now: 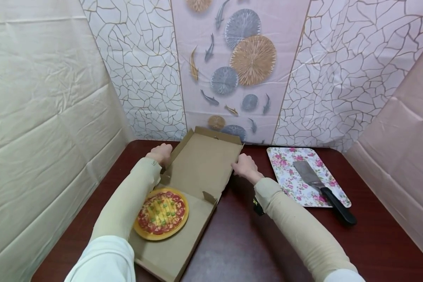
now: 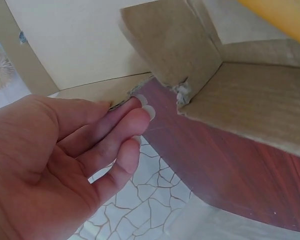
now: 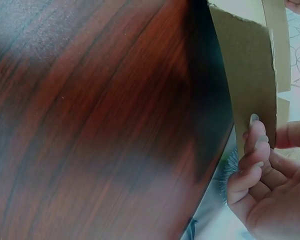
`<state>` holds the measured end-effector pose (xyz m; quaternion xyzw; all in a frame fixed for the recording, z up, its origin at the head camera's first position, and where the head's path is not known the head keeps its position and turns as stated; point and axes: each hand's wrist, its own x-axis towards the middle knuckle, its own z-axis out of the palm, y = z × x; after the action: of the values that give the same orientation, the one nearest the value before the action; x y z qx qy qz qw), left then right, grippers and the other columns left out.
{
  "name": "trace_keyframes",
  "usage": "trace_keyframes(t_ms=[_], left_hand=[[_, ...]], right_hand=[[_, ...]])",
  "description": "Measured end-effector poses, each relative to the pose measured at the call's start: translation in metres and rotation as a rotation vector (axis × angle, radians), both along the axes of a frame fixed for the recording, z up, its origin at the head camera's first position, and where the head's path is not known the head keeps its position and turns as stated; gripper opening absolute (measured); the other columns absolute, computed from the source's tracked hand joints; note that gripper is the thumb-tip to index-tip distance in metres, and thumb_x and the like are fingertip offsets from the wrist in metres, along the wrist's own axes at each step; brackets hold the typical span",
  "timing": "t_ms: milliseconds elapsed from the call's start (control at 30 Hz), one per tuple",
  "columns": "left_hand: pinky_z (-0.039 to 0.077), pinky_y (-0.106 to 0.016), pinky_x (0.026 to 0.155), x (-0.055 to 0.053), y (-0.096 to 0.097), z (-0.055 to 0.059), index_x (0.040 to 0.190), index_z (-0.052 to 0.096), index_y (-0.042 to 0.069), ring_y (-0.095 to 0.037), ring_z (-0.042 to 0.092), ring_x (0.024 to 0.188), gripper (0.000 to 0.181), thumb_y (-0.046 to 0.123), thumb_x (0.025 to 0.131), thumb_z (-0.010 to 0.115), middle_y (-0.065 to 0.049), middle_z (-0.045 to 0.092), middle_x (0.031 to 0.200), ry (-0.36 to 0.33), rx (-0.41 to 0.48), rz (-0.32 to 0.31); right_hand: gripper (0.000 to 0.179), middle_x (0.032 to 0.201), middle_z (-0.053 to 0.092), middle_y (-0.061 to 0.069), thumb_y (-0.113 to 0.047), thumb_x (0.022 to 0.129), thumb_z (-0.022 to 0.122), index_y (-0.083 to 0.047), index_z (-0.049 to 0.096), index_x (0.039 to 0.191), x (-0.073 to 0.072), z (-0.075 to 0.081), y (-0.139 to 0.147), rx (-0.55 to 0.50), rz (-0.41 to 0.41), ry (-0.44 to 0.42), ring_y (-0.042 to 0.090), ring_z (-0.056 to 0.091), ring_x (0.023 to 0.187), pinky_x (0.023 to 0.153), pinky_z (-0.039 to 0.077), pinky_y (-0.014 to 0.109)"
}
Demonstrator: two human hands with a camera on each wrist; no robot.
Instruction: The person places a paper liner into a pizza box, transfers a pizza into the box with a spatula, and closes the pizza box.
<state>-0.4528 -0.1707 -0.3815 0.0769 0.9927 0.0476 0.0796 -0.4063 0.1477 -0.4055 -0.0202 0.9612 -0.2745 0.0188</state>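
Observation:
A cardboard pizza box (image 1: pixel 183 254) lies with its lid (image 1: pixel 206 164) swung back toward the wall. My left hand (image 1: pixel 161 153) pinches the lid's left edge; in the left wrist view, the thumb and fingers (image 2: pixel 135 122) meet at the thin flap near a torn corner. At the opposite edge, my right hand (image 1: pixel 245 165) grips the lid, with the fingers (image 3: pixel 255 142) on its outer side and the thumb on the other. A round pizza (image 1: pixel 163 213) with red, yellow and green topping sits in the base, its left rim partly hidden by my left sleeve.
To the right, a floral board (image 1: pixel 285 172) lies on the dark red table (image 1: pixel 229 243). A pizza server (image 1: pixel 308 172) with a black handle rests on it, the handle reaching past the board's edge. Patterned cloth walls stand behind and at both sides.

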Motion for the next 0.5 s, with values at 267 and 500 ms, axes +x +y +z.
trace_keyframes(t_ms=[267,500], left_hand=[[0.046,-0.033,0.051,0.005,0.004,0.010,0.092,0.066,0.001,-0.026,0.058,0.074,0.015,0.000,0.077,0.066,-0.015,0.063,0.094,-0.018,0.000,-0.020],[0.047,-0.031,0.050,0.008,0.005,0.016,0.093,0.066,0.001,-0.024,0.060,0.069,0.012,0.001,0.082,0.061,-0.014,0.065,0.090,-0.028,0.012,-0.012]], right_hand=[[0.038,0.075,0.074,0.010,-0.018,0.091,0.046,-0.013,0.052,0.054,-0.002,0.006,0.002,0.011,-0.001,0.025,0.025,0.068,0.063,0.045,0.039,0.026],[0.040,0.076,0.074,0.010,-0.016,0.092,0.044,-0.013,0.049,0.052,-0.005,0.013,0.001,0.019,-0.005,0.038,0.020,0.064,0.056,0.040,0.033,0.025]])
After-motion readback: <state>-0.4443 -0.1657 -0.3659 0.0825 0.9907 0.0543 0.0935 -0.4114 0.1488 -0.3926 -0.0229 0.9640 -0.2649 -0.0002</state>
